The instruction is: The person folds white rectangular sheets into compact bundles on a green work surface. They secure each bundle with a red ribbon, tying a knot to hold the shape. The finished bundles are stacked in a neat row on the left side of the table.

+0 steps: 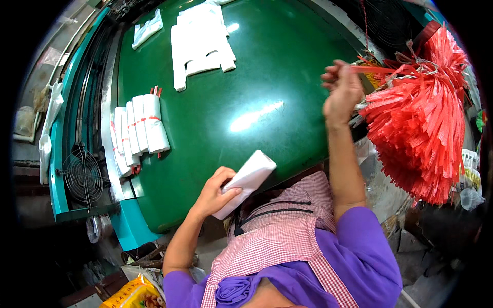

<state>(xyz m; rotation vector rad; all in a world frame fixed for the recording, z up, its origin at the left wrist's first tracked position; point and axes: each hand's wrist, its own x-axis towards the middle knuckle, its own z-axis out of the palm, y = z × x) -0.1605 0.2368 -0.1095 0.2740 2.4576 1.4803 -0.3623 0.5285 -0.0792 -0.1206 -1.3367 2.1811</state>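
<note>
My left hand is closed around a folded roll of white plastic bags, held tilted over the table's near edge. At the right, my right hand is raised with curled fingers, slightly blurred. A single red plastic strip runs from those fingers to a large hanging bunch of red plastic strips. Several rolled white bag bundles, tied with red strips, lie side by side at the table's left. Farther back, a flat stack of white T-shirt bags lies on the green surface.
The green tabletop fills the middle. One loose white bag lies at its far left. A teal machine frame with a round wire fan guard borders the left side. A yellow printed sack stands at the lower left.
</note>
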